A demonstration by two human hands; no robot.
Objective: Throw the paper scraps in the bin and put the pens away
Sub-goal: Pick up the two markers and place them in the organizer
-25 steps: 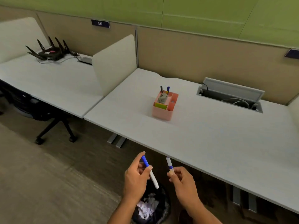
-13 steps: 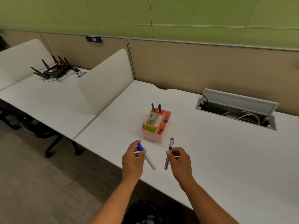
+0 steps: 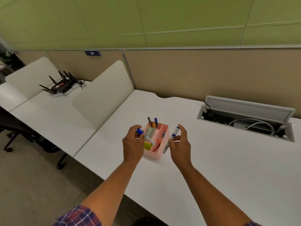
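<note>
The left hand (image 3: 132, 146) pinches a blue-capped marker (image 3: 146, 137) over the pink desk organizer (image 3: 157, 141) on the white desk (image 3: 211, 160). The right hand (image 3: 180, 145) pinches a second marker (image 3: 171, 139) just beside the organizer's right wall. Two pens (image 3: 153, 122) stand in its back compartment.

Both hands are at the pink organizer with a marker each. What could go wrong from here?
1. The left hand holds its marker tilted across the pink organizer; dropped that way, it may lie over the dividers instead of standing.
2. The right hand holds its marker outside the organizer's right wall, so letting go early would land it on the desk.
3. Two hands pushing in could tip the light organizer.
</note>
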